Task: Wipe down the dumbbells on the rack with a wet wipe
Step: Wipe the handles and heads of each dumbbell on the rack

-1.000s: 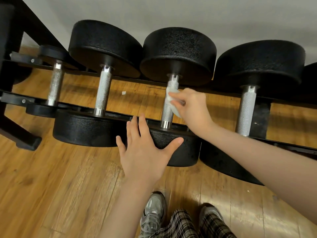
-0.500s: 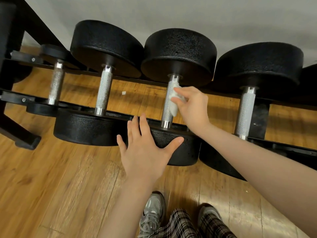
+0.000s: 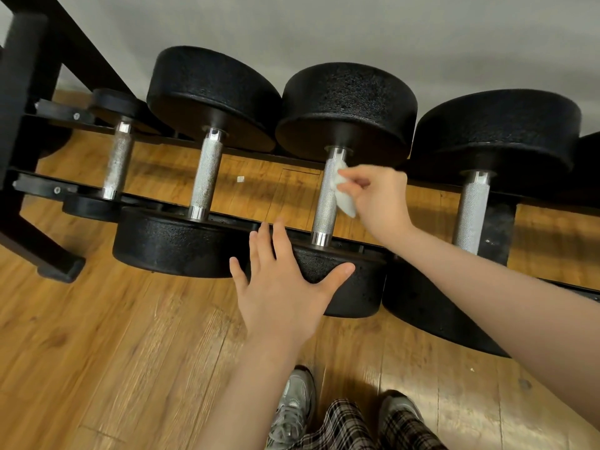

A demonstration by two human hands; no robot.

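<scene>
Several black dumbbells with knurled silver handles lie across a low black rack. My right hand pinches a crumpled white wet wipe against the right side of the third dumbbell's handle, near its far end. My left hand lies flat with fingers spread on that dumbbell's near black head. To the left is a second large dumbbell and a smaller one; to the right another large one.
The rack's black frame and foot stand at the left. A grey wall runs behind the rack. Wooden floor lies below, with my grey sneakers and plaid trouser legs at the bottom edge. A small white scrap lies on the floor under the rack.
My right hand has slid the wipe up the handle toward the far head and shifted to the handle's right side. My left hand has stayed on the near head.
</scene>
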